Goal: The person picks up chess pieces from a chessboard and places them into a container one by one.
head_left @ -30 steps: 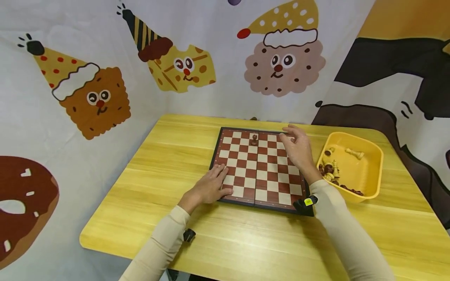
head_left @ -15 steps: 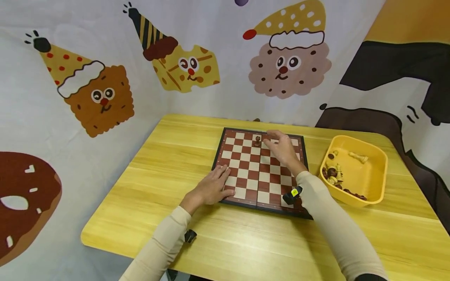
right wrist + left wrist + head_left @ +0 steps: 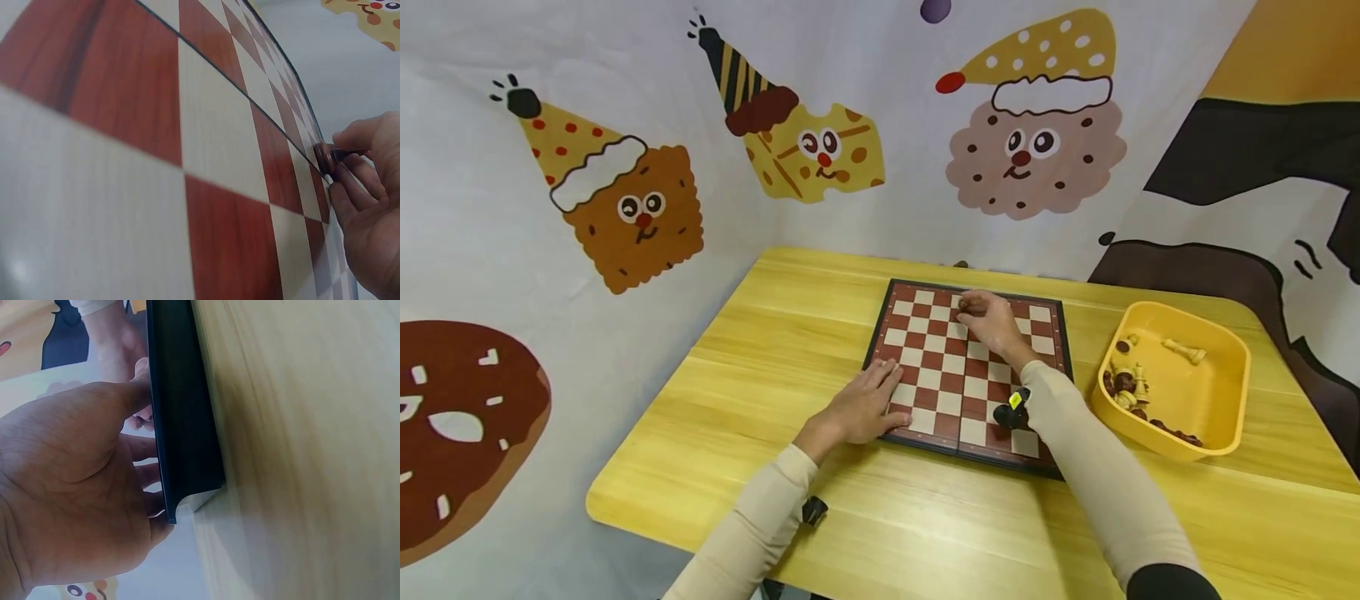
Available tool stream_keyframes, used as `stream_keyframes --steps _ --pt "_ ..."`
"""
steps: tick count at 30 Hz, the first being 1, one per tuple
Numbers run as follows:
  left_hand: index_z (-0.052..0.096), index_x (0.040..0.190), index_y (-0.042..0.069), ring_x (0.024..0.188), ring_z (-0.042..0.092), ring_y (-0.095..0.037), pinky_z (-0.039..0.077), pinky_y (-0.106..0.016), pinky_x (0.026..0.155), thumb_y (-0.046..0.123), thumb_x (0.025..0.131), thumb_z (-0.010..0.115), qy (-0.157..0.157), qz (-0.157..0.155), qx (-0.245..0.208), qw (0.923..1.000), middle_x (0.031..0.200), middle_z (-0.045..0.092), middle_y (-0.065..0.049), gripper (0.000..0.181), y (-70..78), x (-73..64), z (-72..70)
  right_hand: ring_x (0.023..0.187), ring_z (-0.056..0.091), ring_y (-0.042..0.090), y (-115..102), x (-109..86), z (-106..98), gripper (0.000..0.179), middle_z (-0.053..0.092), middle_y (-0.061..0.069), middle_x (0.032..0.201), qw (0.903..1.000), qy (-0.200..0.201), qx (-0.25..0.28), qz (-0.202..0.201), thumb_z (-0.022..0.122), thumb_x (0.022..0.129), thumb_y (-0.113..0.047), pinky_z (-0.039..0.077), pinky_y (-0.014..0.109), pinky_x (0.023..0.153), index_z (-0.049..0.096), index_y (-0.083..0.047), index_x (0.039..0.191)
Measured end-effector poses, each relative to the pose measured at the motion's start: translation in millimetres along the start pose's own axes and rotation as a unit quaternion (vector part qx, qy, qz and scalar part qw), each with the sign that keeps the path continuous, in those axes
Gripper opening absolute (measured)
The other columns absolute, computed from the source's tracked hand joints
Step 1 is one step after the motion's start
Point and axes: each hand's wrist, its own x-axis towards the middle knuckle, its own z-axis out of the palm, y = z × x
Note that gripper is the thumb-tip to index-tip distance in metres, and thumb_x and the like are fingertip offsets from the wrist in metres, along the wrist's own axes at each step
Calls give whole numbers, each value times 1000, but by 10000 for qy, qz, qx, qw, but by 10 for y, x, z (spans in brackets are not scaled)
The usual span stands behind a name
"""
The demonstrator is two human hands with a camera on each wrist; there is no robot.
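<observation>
A red-and-white chessboard (image 3: 931,362) with a dark rim lies on the table. My left hand (image 3: 861,406) rests on its near left edge with the fingers laid out flat; in the left wrist view the palm (image 3: 75,494) hangs beside the dark side of the board (image 3: 187,412). At the far side of the board, my right hand (image 3: 994,327) pinches a brown chess piece (image 3: 326,159) between thumb and fingers. The piece's base touches or nearly touches the board, and its top is mostly hidden by the fingers.
A yellow plastic bin (image 3: 1210,400) stands right of the board, holding several cream and brown chess pieces. The wooden table (image 3: 737,400) meets a cartoon-printed cloth (image 3: 910,225) at the back.
My right hand has moved left across the far side of the board to the brown chess piece and now pinches it. My left hand stays on the board's edge.
</observation>
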Motion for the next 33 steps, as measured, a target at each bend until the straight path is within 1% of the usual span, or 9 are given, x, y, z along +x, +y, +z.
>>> stream_keyframes --steps 3,11,18,23,27,29,31,33 --pt "15 144 2 135 6 -30 11 -41 107 50 92 41 -7 1 5 10000 149 10 -15 76 5 2 0 99 56 22 21 24 21 32 61 12 109 9998 145 -159 -26 61 86 -4 46 39 82 57 -2 118" --pt "16 144 2 135 7 -31 11 -41 107 50 92 41 4 -4 18 10000 149 10 -15 76 16 -13 -10 98 56 21 23 32 42 30 62 10 107 9991 255 -340 -13 61 86 -6 47 38 82 59 -3 116" --pt "16 144 2 135 7 -31 11 -41 107 50 92 40 -104 -9 164 9998 149 10 -15 75 8 -1 -32 99 56 21 29 37 90 28 61 10 105 9987 402 -315 -67 61 86 -4 47 38 80 60 -2 114" --pt "16 145 3 135 7 -31 11 -40 107 51 92 40 -188 -45 317 9993 149 9 -15 75 27 6 -64 96 57 21 -6 14 105 26 62 9 103 9983 454 -356 -112 61 86 -5 48 38 77 60 -2 112" --pt "16 144 2 135 7 -31 11 -40 107 51 92 40 -189 -36 263 9995 149 9 -15 75 37 -9 -73 98 57 22 -22 -24 93 27 62 9 104 9972 492 -548 -107 63 85 -6 47 40 79 61 -3 112" --pt "17 144 1 134 7 -31 10 -40 107 50 92 40 -158 -17 249 9996 149 10 -16 75 41 -16 -73 99 57 22 -34 -36 80 27 62 9 105 9972 501 -542 -88 63 85 -6 47 40 79 61 -3 112" --pt "17 144 1 134 7 -31 10 -40 107 50 92 41 -137 7 249 9996 148 10 -16 76 44 -21 -72 98 57 21 -73 -38 64 28 62 9 104 9975 576 -410 -89 63 85 -7 47 39 80 60 -3 112" --pt "18 143 0 134 8 -31 10 -40 107 51 92 41 -99 25 287 9995 148 11 -16 76 45 -19 -69 96 58 20 -137 -19 51 28 63 8 102 9973 653 -272 -187 64 85 -10 48 37 80 61 -3 112"
